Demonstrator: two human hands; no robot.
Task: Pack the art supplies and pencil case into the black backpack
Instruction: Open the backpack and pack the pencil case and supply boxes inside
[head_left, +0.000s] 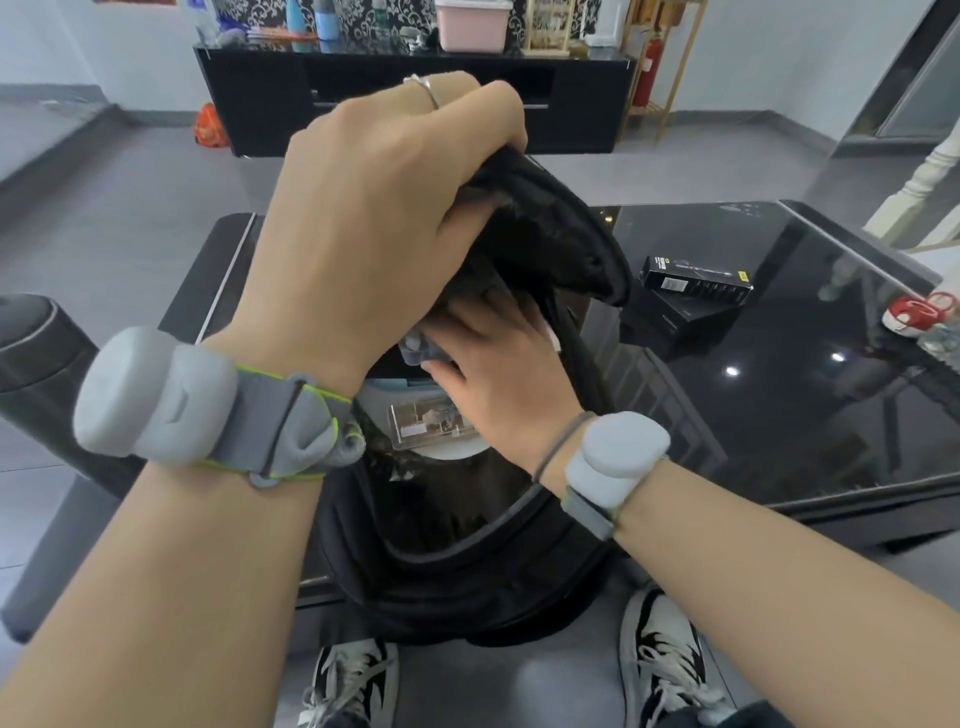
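Black backpack (467, 561) flap in left hand (379, 208)

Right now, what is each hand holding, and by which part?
The left hand grips the backpack by its raised top flap. The right hand reaches inside the opening; whether it holds anything cannot be told.

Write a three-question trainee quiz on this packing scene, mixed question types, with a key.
1. True or false: the left hand grips the black backpack flap.
2. Where is the right hand? A) inside the backpack's opening B) on the black boxes C) on the glass table
3. Fill in: a clear ___ case lies inside the backpack.

Key: 1 true; 2 A; 3 plastic.
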